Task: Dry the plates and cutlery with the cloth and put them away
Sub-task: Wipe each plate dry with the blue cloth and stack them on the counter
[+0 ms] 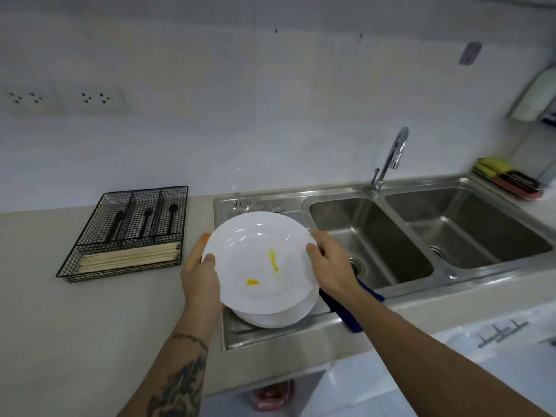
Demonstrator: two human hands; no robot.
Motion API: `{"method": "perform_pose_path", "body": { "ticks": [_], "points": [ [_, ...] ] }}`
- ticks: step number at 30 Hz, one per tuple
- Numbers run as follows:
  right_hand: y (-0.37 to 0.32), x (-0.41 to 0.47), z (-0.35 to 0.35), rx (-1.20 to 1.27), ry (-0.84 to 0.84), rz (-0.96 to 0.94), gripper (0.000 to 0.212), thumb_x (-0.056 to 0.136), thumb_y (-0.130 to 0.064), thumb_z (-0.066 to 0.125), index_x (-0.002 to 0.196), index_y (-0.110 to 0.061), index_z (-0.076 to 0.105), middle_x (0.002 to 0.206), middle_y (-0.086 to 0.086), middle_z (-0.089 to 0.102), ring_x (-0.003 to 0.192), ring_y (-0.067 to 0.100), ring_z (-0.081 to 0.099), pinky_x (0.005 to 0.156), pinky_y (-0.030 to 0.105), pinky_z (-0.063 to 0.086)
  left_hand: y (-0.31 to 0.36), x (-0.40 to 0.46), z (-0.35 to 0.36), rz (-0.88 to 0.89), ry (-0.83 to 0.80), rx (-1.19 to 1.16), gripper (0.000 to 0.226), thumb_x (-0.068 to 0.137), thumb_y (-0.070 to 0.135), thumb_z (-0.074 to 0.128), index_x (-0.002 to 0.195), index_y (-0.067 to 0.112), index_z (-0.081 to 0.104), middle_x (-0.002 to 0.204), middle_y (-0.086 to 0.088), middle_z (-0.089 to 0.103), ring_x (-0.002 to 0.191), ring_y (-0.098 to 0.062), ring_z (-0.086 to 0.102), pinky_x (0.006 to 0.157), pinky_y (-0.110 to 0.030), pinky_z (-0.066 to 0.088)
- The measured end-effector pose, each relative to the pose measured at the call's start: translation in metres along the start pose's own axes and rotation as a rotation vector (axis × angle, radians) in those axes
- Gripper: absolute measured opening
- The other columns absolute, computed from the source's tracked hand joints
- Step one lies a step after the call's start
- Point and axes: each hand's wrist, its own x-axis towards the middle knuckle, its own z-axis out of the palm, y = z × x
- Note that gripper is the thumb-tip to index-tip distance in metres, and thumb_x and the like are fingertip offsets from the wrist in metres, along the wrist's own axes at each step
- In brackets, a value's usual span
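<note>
I have the top plate (261,263) by its rim from both sides: my left hand (201,278) grips the left edge with the thumb curled over the rim and the fingers underneath, and my right hand (331,260) does the same on the right edge, thumb on top. Two hands keep a wet, slippery plate level, I think, while it hangs just above the plates (279,316) stacked on the draining board (240,332) at the left end of the sink (370,245). Yellow smears sit on the plate's face, so wiping may have to lift those too. The blue cloth (350,314) lies draped over the sink's front edge, partly under my right forearm, close by for drying. At the back edge of the draining board something metal, perhaps forks, glints; I cannot tell for sure. On the worktop's left part stands the wire cutlery tray (126,233), holding black utensils and pale chopsticks, a likely home for cutlery. I can read no brand, label or writing anywhere.
</note>
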Motion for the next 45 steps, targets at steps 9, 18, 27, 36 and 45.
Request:
{"method": "perform_pose_path", "body": {
  "ticks": [9, 18, 27, 36, 45],
  "points": [
    [0.068, -0.001, -0.029, -0.497, -0.147, 0.114, 0.047, 0.091, -0.030, 0.047, 0.138, -0.024, 0.042, 0.126, 0.010, 0.056, 0.114, 0.029, 0.052, 0.095, 0.044, 0.044, -0.021, -0.019, -0.012, 0.035, 0.079, 0.110, 0.050, 0.095, -0.005, 0.040, 0.133, 0.018, 0.062, 0.123, 0.003, 0.063, 0.106, -0.019, 0.059, 0.093, -0.032, 0.048],
    [0.122, 0.008, -0.022, -0.845, -0.501, 0.311, 0.088, 0.079, -0.064, 0.046, 0.147, -0.043, -0.006, 0.158, 0.009, -0.007, 0.140, 0.044, 0.004, 0.107, 0.067, 0.013, -0.045, -0.022, 0.005, 0.008, 0.199, 0.158, 0.046, 0.097, -0.001, 0.040, 0.132, 0.020, 0.062, 0.122, 0.002, 0.065, 0.108, -0.019, 0.060, 0.088, -0.027, 0.048],
    [0.139, 0.018, -0.033, -0.957, -0.403, 0.189, 0.076, 0.082, -0.029, 0.054, 0.147, -0.030, 0.014, 0.141, 0.017, 0.034, 0.120, 0.039, 0.043, 0.095, 0.051, 0.040, -0.046, -0.031, 0.008, 0.002, 0.257, 0.152, 0.045, 0.097, -0.002, 0.040, 0.130, 0.017, 0.063, 0.119, 0.004, 0.065, 0.097, -0.009, 0.061, 0.071, -0.012, 0.047],
    [0.069, 0.037, -0.049, -0.248, -0.046, 0.117, 0.051, 0.083, -0.011, 0.045, 0.131, -0.030, 0.049, 0.116, 0.001, 0.063, 0.100, 0.022, 0.060, 0.092, 0.044, 0.049, -0.037, -0.030, 0.009, -0.031, 0.190, 0.069, 0.043, 0.098, -0.002, 0.041, 0.124, 0.020, 0.068, 0.109, 0.002, 0.069, 0.085, -0.009, 0.061, 0.067, -0.015, 0.051],
    [0.004, -0.014, 0.014, -0.954, -0.251, -0.330, 0.060, 0.083, -0.029, 0.049, 0.141, -0.027, 0.037, 0.141, 0.007, 0.037, 0.118, 0.031, 0.041, 0.100, 0.043, 0.036, -0.019, -0.032, 0.006, -0.027, 0.102, 0.003, 0.044, 0.094, -0.005, 0.045, 0.104, 0.026, 0.075, 0.118, 0.002, 0.070, 0.109, -0.022, 0.065, 0.100, -0.040, 0.051]
  ]
}}
